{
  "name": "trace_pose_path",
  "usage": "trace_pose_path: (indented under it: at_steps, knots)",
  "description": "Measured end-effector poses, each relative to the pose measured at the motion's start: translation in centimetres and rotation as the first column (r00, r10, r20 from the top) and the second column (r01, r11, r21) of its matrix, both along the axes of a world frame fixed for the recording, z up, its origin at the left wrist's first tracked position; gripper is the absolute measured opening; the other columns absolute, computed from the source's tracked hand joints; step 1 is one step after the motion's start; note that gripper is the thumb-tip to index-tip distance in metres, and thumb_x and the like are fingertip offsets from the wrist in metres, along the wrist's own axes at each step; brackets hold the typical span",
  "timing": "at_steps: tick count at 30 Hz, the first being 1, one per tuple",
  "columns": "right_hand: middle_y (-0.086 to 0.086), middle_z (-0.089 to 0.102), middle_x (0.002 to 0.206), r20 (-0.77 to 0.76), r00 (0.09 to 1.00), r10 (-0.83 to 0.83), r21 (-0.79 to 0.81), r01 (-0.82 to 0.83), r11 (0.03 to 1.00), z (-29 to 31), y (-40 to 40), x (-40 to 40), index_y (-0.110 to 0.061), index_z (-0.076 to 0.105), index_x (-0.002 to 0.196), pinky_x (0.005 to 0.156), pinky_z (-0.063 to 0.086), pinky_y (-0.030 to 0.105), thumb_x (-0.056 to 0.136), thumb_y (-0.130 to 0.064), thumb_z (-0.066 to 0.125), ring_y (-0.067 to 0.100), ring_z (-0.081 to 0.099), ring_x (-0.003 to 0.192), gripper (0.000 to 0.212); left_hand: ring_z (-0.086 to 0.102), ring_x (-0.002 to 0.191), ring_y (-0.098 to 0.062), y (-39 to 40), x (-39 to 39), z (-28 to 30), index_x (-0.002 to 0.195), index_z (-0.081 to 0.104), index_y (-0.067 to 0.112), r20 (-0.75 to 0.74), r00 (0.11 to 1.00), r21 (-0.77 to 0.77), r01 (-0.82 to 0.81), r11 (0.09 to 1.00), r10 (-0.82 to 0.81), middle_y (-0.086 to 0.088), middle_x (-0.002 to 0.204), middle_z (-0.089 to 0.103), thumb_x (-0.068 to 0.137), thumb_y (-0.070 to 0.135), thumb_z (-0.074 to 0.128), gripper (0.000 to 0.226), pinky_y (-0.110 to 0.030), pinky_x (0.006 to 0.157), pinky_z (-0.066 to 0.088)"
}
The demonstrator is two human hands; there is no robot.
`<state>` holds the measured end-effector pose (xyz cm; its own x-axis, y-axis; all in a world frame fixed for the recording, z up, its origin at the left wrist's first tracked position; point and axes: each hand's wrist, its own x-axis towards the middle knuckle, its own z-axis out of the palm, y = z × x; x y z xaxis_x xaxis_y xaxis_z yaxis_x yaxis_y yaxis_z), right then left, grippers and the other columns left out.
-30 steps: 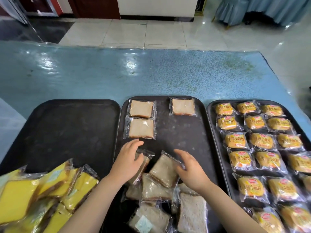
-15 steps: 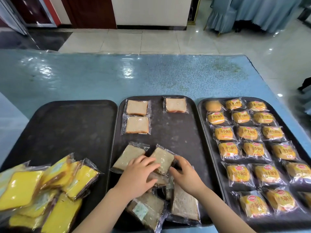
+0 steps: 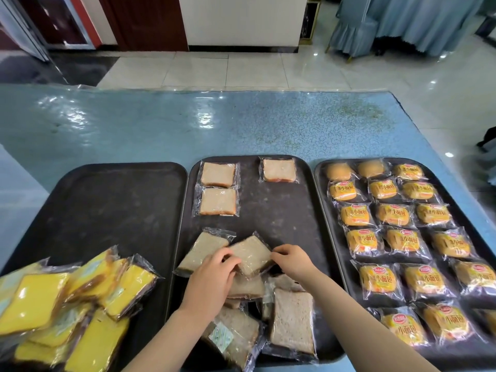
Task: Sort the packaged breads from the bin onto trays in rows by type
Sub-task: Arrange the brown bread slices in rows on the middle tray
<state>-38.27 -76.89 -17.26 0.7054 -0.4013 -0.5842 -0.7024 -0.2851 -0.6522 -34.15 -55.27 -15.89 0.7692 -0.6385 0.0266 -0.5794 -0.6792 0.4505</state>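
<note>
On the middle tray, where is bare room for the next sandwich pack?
Free: the strip of middle tray right of the two placed packs, below the lone far-right pack. Also a gap between the second pack and the near pile. The near end is crowded, where left hand and right hand work.

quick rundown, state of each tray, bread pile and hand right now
left tray: far part bare, loose heap of yellow cake packs at its near end
middle tray: three sliced bread packs laid flat at the far end, jumbled pile near
right tray: filled with small bun packs in neat rows
left hand: gripping the tilted bread pack atop the pile
right hand: pinching the same pack's right edge
</note>
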Motion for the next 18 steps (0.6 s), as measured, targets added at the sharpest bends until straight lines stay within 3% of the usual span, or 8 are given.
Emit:
trace_pose_path:
  at_steps: [2, 4, 8, 12, 15, 18]
  knots:
    - [0.000, 0.071, 0.083, 0.004, 0.999, 0.048, -0.031, -0.048, 0.998, 0.0, 0.1, -0.2, -0.019, 0.072, 0.091, 0.072, 0.051, 0.029, 0.086, -0.027, 0.060, 0.013, 0.062, 0.073, 0.015, 0.055, 0.101, -0.001, 0.0, -0.2, -0.1, 0.115, 0.063, 0.026, -0.068, 0.997, -0.055, -0.029, 0.998, 0.025, 0.017, 0.130, 0.046, 0.091, 0.012, 0.060, 0.029, -0.019, 0.077, 0.051]
    - [-0.003, 0.072, 0.085, 0.026, 0.998, 0.053, -0.058, -0.051, 0.997, -0.1, 0.1, -0.5, -0.022, 0.069, 0.090, 0.074, 0.052, 0.028, 0.085, -0.027, 0.062, 0.013, 0.066, 0.079, 0.010, 0.054, 0.103, 0.002, -0.1, -0.4, -0.1, 0.119, 0.061, 0.025, -0.165, 0.984, -0.114, -0.085, 0.990, 0.066, 0.019, 0.134, 0.043, 0.093, 0.010, 0.056, 0.030, -0.015, 0.087, 0.046]
    - [-0.010, 0.068, 0.085, 0.130, 0.991, -0.024, -0.090, 0.035, 0.995, 0.0, -0.2, -1.7, -0.024, 0.067, 0.089, 0.071, 0.047, 0.019, 0.085, -0.026, 0.067, 0.007, 0.063, 0.081, 0.005, 0.045, 0.125, 0.001, -1.0, -0.2, 0.0, 0.132, 0.053, 0.025, -0.355, 0.931, -0.190, -0.165, 0.968, 0.089, 0.019, 0.143, 0.037, 0.096, 0.016, 0.052, 0.036, -0.024, 0.108, 0.039]
    - [-0.009, 0.068, 0.083, 0.201, 0.973, -0.116, -0.069, 0.132, 0.989, 0.0, -1.0, -2.8, -0.022, 0.066, 0.089, 0.064, 0.042, 0.014, 0.085, -0.025, 0.069, 0.007, 0.063, 0.078, 0.006, 0.050, 0.111, -0.001, -3.5, 0.6, 0.1, 0.142, 0.037, 0.027, -0.425, 0.902, -0.258, -0.197, 0.946, 0.072, 0.016, 0.153, 0.022, 0.095, 0.014, 0.054, 0.052, -0.023, 0.103, 0.043]
    - [-0.009, 0.069, 0.082, 0.238, 0.956, -0.173, -0.084, 0.198, 0.977, 0.2, -2.2, -2.2, -0.021, 0.066, 0.088, 0.061, 0.042, 0.013, 0.085, -0.023, 0.070, 0.005, 0.063, 0.076, 0.005, 0.040, 0.129, -0.003, -6.3, 2.2, -0.1, 0.151, 0.022, 0.023, -0.570, 0.813, -0.339, -0.361, 0.869, 0.116, 0.011, 0.152, 0.020, 0.096, 0.008, 0.052, 0.065, -0.024, 0.107, 0.038]
    - [-0.010, 0.069, 0.084, 0.279, 0.938, -0.205, -0.132, 0.249, 0.959, 0.5, -3.9, -0.7, -0.022, 0.068, 0.090, 0.064, 0.042, 0.014, 0.087, -0.023, 0.069, 0.002, 0.062, 0.079, 0.004, 0.038, 0.131, -0.005, -9.5, 4.4, -0.5, 0.151, 0.021, 0.016, -0.686, 0.718, -0.340, -0.460, 0.820, 0.118, 0.004, 0.151, 0.030, 0.095, -0.001, 0.049, 0.065, -0.020, 0.106, 0.034]
